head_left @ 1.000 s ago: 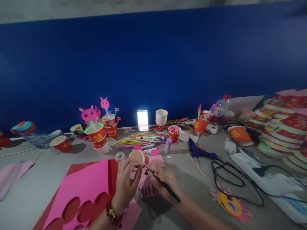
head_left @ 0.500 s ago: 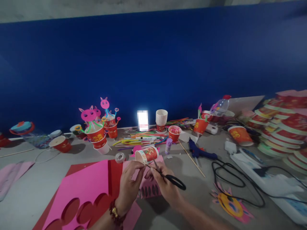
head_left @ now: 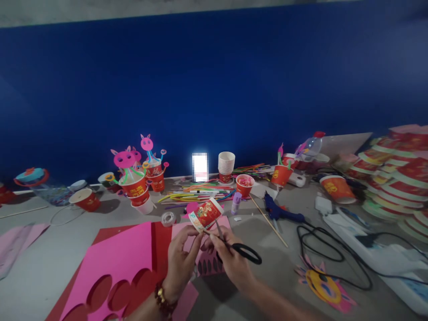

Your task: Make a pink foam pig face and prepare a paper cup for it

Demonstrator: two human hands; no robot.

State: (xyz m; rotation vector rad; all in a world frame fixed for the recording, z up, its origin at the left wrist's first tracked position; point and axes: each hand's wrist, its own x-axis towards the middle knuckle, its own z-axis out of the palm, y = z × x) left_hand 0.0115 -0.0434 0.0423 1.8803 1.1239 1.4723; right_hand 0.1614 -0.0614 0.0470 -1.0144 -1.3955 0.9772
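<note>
My left hand (head_left: 182,252), with a beaded bracelet at the wrist, pinches the rim of a red and white paper cup (head_left: 210,213). The cup lies tilted on its side just beyond my fingertips. My right hand (head_left: 230,254) is closed around black-handled scissors (head_left: 245,252). Their blades are parted and meet the cup's rim close to my left fingertips; how far they cut into it I cannot make out. Below the hands is a pink sheet (head_left: 209,263) with a row of dark leaf-shaped marks, partly covered by them.
Pink card with round holes (head_left: 123,249) lies at the left. A tape roll (head_left: 168,218), glue stick (head_left: 236,203) and coloured pipe cleaners (head_left: 197,194) are beyond. On the right are a blue glue gun (head_left: 282,211), black cable (head_left: 301,240), power strip (head_left: 351,227) and stacked cups (head_left: 397,178).
The paper cup has turned, its base end now raised and its printed side facing me more. The scissors stay at the rim, and both hands have barely moved.
</note>
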